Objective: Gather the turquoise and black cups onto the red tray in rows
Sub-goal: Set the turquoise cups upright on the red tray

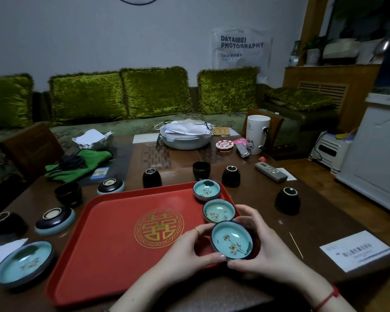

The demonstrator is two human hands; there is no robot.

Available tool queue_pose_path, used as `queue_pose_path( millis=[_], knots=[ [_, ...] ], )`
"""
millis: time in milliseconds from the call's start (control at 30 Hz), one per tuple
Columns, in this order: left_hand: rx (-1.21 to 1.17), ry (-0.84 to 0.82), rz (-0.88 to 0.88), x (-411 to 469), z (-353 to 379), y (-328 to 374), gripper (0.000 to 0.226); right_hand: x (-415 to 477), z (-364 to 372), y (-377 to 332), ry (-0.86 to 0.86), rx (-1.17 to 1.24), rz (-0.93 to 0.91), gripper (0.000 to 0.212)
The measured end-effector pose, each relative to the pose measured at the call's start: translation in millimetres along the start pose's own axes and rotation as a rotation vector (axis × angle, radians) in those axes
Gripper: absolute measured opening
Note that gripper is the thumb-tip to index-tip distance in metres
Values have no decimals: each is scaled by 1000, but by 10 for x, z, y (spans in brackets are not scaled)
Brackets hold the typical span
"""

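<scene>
While cradled between both hands over the right side of the red tray (pixel 113 233), tilted slightly toward the camera: a turquoise cup (pixel 232 240) with a flower painted inside. Left hand (pixel 185 248) curled round its left side, fingers (pixel 203 230) closed on the rim, a gold ring on one. Right hand (pixel 263 246) wrapped round the right side and back, fingers (pixel 245 212) closed on the wall, thumb tips nearly meeting below the cup. Red string at the right wrist.

Already on the tray, along its right edge: a second turquoise cup (pixel 219 211) just behind the held one, and a third turquoise cup (pixel 207 189) at the far right corner, the three forming a line. Gold emblem at the tray's middle.

Off the tray, on the brown worktop (pixel 320 212): upside-down black cups at the far edge (pixel 152 178), (pixel 231 176) and at the right (pixel 287 200); an upright black cup (pixel 201 170) between the far two; another upright black cup (pixel 68 194) at the left. Also at the left: two overturned turquoise cups (pixel 110 186), (pixel 55 220), an overturned black cup (pixel 6 224), and an upright turquoise dish (pixel 23 263) near the front corner.

Farther back: a white mug (pixel 257 134) and a remote control (pixel 271 172).
</scene>
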State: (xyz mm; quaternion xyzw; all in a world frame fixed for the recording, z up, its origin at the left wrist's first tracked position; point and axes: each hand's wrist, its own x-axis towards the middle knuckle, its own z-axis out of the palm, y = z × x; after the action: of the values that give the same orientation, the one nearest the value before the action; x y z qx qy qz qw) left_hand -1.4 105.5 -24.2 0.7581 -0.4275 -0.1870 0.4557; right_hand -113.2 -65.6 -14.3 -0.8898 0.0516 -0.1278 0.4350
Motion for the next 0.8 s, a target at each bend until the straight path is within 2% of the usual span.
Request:
queue_pose_path(
  millis=[100, 500, 800],
  knots=[
    [116, 12, 8, 16, -4, -20, 63, -8, -9, 12, 10, -11, 15, 99],
    [251, 32, -38, 105, 29, -110, 69, 26, -12, 65, -15, -10, 63, 101],
    [235, 16, -60, 158, 40, -158, 74, 67, -14, 110, -39, 32, 82, 99]
  ],
)
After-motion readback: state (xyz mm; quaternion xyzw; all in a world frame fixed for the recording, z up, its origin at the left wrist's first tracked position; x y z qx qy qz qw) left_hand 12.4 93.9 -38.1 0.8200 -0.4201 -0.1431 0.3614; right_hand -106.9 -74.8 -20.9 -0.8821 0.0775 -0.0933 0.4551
